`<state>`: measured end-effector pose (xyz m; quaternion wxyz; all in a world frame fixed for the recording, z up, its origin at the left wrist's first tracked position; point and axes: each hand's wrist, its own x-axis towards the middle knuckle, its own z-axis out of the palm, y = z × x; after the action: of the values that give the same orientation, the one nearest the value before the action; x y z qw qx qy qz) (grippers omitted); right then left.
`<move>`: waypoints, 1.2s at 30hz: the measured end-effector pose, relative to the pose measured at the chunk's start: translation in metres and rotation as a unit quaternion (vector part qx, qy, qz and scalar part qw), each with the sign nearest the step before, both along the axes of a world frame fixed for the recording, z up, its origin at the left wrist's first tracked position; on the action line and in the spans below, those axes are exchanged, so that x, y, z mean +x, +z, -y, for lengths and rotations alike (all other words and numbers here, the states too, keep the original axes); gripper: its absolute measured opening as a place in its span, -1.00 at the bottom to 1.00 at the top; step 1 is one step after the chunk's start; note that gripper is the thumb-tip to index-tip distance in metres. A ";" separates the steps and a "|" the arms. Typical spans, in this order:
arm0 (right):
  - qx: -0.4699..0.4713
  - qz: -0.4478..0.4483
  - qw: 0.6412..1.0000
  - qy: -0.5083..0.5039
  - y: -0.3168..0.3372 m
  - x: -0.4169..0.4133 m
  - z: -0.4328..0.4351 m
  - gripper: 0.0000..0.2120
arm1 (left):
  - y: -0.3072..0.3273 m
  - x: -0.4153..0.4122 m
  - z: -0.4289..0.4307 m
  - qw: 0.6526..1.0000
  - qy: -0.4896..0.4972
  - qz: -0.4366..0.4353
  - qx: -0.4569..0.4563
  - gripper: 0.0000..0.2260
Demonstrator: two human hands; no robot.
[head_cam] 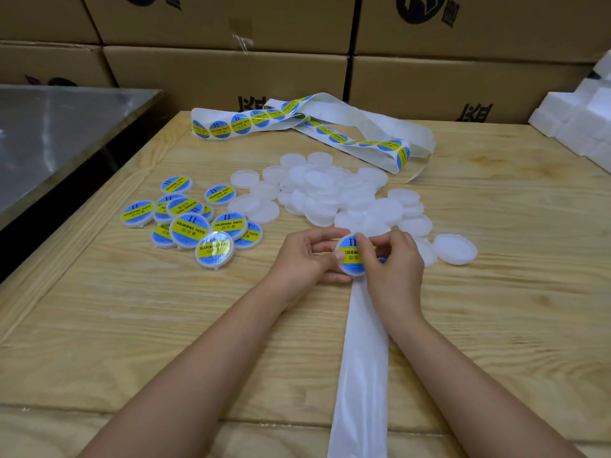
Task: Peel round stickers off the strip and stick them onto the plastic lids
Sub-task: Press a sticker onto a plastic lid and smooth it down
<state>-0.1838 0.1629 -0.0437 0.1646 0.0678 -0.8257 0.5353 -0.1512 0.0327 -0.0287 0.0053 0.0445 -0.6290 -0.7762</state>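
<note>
Closest to me is the bare backing [360,358], the empty run of strip trailing off the near edge of the table [165,325] and running up under my right wrist. Just past that I've got one lid [347,269] up off the wood between both hands. My left hand [307,256] curls round its left edge, thumb on top, and my right hand [393,259] pinches the right side with the fingertips down on the sticker [351,251]. The sticker looks seated and pretty well centred, so I'd say this one just needs a rub-down before it joins the rest. There's a bit of blue peeking out under my right hand, maybe the next sticker, but I can't tell. Left of my hands are the done lids [191,226], a dozen or so in a loose overlapping bunch, labels up. Beyond my hands and off to the right is the blank heap [330,193], clearly way more than the done bunch, with a few strays just beside my right hand. Further back the loaded strip [238,123] lies in loops with plenty of stickers on it, so supply's no problem. Behind that are boxes [231,71], some foam blocks [582,117] at far right and a metal table [49,133] at left. My guess is I'm maybe a quarter in, with lots left.
</note>
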 end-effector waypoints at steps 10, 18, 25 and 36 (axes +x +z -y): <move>0.018 0.013 0.999 0.033 0.003 0.003 0.001 -0.66 | 0.000 0.001 0.006 0.999 -0.006 -0.028 0.023 -0.74; -0.004 -0.004 0.996 0.091 0.005 0.007 -0.001 -0.74 | 0.001 -0.001 0.013 0.998 0.017 -0.012 0.066 -0.80; -0.011 -0.016 0.994 0.105 0.002 0.004 -0.005 -0.94 | 0.001 -0.004 0.013 0.999 0.038 -0.005 0.035 -0.80; 0.012 -0.002 0.996 0.091 0.003 0.006 -0.002 -0.83 | 0.002 -0.003 0.014 0.998 0.069 -0.012 0.002 -0.83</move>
<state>-0.1782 0.1645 -0.0411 0.1157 0.1454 -0.8223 0.5379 -0.1542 0.0190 -0.0266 0.0666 0.0781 -0.6225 -0.7759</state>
